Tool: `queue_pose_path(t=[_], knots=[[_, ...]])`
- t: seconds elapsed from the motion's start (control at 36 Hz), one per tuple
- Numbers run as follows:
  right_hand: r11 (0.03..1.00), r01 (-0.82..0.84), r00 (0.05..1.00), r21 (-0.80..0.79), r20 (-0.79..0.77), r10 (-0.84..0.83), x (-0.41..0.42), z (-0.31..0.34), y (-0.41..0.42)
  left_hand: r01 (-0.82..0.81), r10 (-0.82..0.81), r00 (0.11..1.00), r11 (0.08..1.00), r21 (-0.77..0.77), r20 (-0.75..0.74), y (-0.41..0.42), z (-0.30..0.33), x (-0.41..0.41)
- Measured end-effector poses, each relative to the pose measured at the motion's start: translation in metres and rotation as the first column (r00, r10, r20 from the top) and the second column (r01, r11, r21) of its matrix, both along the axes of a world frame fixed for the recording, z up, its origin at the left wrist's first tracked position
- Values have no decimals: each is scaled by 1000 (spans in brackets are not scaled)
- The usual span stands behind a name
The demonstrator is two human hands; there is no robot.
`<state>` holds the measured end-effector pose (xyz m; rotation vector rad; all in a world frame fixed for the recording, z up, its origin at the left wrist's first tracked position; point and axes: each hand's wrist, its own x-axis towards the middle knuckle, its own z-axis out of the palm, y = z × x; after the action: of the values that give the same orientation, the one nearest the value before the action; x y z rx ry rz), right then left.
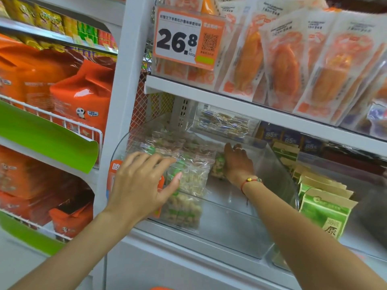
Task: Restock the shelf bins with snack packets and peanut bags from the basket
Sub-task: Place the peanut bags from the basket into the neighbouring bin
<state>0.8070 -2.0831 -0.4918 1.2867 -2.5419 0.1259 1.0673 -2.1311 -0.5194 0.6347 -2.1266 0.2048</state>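
— What sat at the far left from your seat?

— Orange snack bags (pixel 81 95) in a white wire rack (pixel 62 120) with green fronts. Just right of that, my left hand (pixel 139 185) hung at the near left corner of the clear shelf bin (pixel 278 170), fingers spread wide and straight, gripping nothing. I couldn't tell whether the fingertips touched the packets.

— And the peanut bags?

— A heap of clear peanut bags (pixel 188 176) with green print lay in the left part of the bin, some leaning on its front wall. Right of the heap, my right hand (pixel 237 162) reached deep inside, fingers curled round one small peanut packet (pixel 218 166) at the heap's edge. A red cord bracelet (pixel 250 182) circled that wrist.

— Further right?

— Green cartons (pixel 324 210) stood in the neighbouring bin. Overhead, a price tag (pixel 184 36) reading 26.8 hung beside orange pouches (pixel 293 59).
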Motion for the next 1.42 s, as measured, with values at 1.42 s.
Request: queue_pose_path(t=[1.42], knots=[[858, -477, 877, -190, -38, 479, 117, 54, 125, 113, -111, 992, 993, -38, 55, 45, 27, 19]])
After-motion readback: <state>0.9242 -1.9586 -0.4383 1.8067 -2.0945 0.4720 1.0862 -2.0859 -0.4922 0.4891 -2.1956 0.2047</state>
